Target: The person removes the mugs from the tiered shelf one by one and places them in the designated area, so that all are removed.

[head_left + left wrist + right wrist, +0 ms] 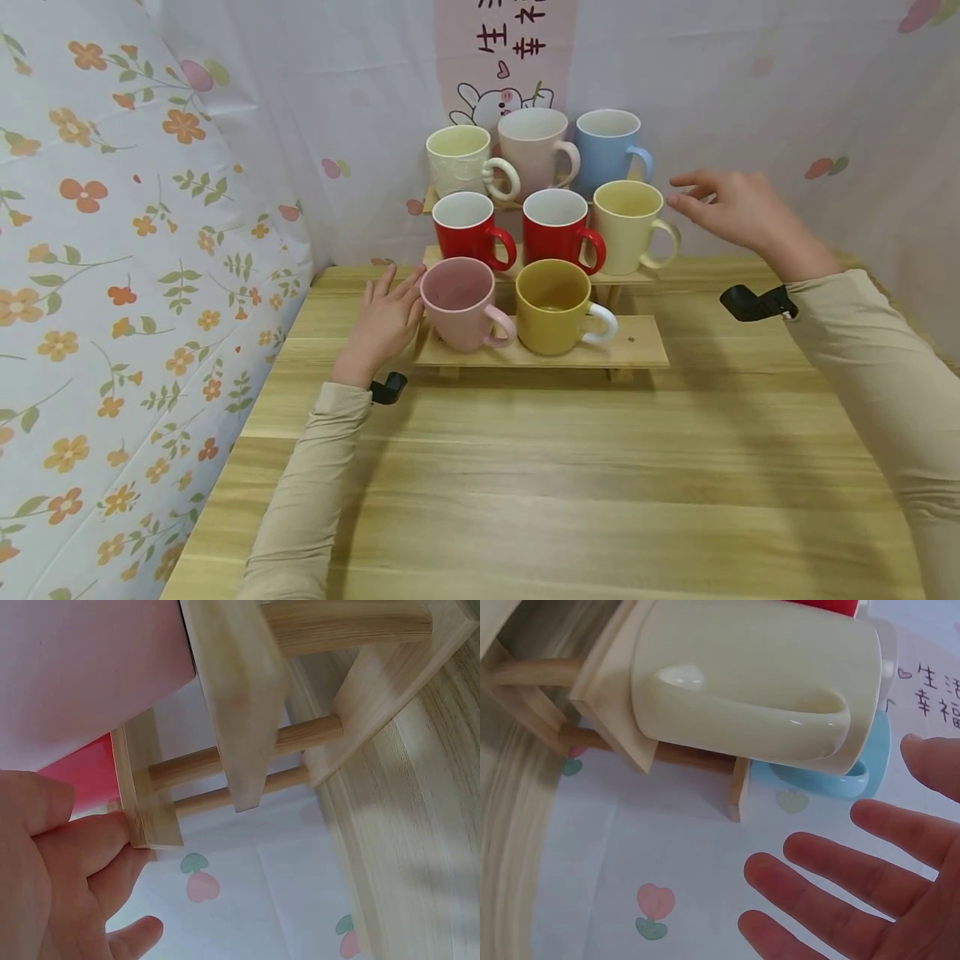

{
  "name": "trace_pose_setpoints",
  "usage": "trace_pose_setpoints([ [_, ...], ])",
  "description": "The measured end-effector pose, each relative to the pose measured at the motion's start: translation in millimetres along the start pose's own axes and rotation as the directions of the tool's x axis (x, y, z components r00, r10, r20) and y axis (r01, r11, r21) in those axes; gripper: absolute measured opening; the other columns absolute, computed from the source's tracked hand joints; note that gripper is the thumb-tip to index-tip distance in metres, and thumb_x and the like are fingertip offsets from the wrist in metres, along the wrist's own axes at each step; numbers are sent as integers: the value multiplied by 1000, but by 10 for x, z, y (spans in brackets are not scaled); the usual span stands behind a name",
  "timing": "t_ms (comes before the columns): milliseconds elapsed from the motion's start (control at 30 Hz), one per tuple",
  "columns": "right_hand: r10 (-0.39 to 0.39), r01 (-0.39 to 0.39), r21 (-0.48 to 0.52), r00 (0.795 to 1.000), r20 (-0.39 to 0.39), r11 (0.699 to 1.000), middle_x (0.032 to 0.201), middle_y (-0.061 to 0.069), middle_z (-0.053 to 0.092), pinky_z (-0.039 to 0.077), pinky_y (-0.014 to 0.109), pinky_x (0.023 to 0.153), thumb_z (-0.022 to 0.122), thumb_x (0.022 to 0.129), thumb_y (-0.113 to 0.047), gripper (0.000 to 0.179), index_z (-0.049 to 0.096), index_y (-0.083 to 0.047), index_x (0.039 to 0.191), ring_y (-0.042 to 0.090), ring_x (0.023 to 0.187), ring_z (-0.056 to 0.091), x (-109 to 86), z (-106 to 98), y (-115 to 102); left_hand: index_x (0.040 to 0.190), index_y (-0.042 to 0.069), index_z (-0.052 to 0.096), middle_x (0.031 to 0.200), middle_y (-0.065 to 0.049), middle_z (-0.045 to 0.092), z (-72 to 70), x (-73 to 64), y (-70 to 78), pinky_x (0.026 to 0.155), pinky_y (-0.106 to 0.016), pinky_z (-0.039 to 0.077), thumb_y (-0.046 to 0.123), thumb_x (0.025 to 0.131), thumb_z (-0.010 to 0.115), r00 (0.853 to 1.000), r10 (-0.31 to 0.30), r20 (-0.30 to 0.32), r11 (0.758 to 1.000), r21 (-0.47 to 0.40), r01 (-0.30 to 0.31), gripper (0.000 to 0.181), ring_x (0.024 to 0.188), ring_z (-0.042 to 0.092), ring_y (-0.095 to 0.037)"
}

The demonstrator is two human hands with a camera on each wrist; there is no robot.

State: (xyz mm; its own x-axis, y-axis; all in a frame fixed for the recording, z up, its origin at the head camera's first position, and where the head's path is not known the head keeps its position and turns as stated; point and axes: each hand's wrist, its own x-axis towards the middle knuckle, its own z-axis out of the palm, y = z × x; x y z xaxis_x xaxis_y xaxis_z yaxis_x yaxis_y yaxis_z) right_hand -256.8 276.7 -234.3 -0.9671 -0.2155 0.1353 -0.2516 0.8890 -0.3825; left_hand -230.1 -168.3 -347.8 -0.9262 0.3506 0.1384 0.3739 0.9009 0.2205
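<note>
A three-tier wooden rack (645, 340) carries several mugs. My left hand (384, 325) has its fingers spread at the rack's left side, fingertips right by the pink mug (459, 312); the left wrist view shows those fingers at the end of a shelf board (154, 817). My right hand (731, 204) hovers right of the rack with nothing in it, fingers extended, near the cream-yellow mug (628, 233) and the blue mug (606, 150). In the right wrist view its fingers lie apart from the cream-yellow mug's handle (757, 712).
Two red mugs (465, 229) share the middle shelf; a pale green mug (457, 162) and a pale pink mug (531, 150) stand on top. A mustard mug (551, 308) with white handle sits on the bottom shelf. Patterned cloth (135, 292) hangs left and behind the wooden table (525, 483).
</note>
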Motion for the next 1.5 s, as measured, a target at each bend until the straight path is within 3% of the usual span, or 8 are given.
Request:
trace_pose_setpoints([
  [267, 21, -21, -2, 1000, 16, 1000, 116, 31, 62, 49, 57, 76, 43, 99, -42, 59, 46, 1, 139, 44, 92, 64, 119, -29, 10, 149, 16, 36, 157, 1, 28, -4, -10, 19, 115, -64, 10, 28, 104, 31, 1000, 7, -7, 1000, 5, -7, 47, 147, 10, -36],
  [400, 53, -53, 7, 998, 29, 999, 109, 28, 66, 52, 38, 64, 43, 98, -43, 59, 48, 1, 137, 37, 85, 67, 191, -33, 16, 148, 16, 38, 156, 1, 29, 4, -17, 12, 114, -63, 12, 27, 104, 32, 1000, 11, -16, 1000, 13, -11, 46, 147, 12, -36],
  [533, 102, -104, 44, 993, 61, 994, 96, 21, 70, 50, 24, 55, 44, 97, -44, 60, 49, 2, 137, 22, 75, 68, 274, -49, 9, 148, 15, 39, 156, 0, 30, 14, -27, -4, 114, -64, 13, 27, 104, 32, 1000, 14, -22, 1000, 8, -14, 46, 146, 12, -37],
  [667, 130, -137, 74, 987, 94, 988, 89, 15, 71, 52, 24, 54, 45, 97, -44, 62, 47, 3, 137, 12, 70, 66, 348, -80, -8, 147, 15, 39, 156, 0, 31, 19, -38, -18, 114, -63, 13, 26, 104, 33, 1000, 18, -23, 1000, -5, -18, 46, 146, 13, -37],
  [833, 143, -153, 80, 983, 118, 985, 98, 20, 70, 54, 24, 56, 46, 97, -46, 62, 46, 0, 139, 2, 64, 63, 408, -113, -52, 147, 14, 39, 155, -1, 32, 21, -56, -26, 114, -63, 15, 25, 103, 34, 1000, 21, -24, 1000, -3, -21, 46, 146, 15, -38],
  [1100, 149, -171, 166, 979, 140, 971, 121, 33, 56, 57, 26, 58, 48, 97, -43, 63, 43, 3, 140, 1, 62, 62, 527, -141, -111, 147, 14, 39, 155, -1, 33, 26, -49, -39, 113, -63, 18, 25, 103, 34, 999, 33, -43, 999, -2, -33, 45, 145, 17, -38],
  [1267, 157, -190, 229, 975, 155, 955, 119, 31, 55, 59, 30, 60, 50, 96, -42, 63, 44, 4, 138, 2, 64, 63, 599, -163, -115, 147, 14, 39, 155, -1, 33, 13, -25, -34, 113, -63, 18, 25, 103, 34, 998, 38, -46, 999, -12, -39, 45, 145, 18, -39],
  [1500, 165, -208, 238, 969, 186, 949, 112, 25, 58, 60, 34, 61, 53, 95, -39, 61, 45, 6, 135, 7, 65, 67, 696, -198, -113, 147, 14, 39, 155, -1, 32, 4, 0, -28, 113, -64, 18, 25, 104, 34, 999, 35, -42, 999, -13, -36, 45, 145, 16, -38],
])
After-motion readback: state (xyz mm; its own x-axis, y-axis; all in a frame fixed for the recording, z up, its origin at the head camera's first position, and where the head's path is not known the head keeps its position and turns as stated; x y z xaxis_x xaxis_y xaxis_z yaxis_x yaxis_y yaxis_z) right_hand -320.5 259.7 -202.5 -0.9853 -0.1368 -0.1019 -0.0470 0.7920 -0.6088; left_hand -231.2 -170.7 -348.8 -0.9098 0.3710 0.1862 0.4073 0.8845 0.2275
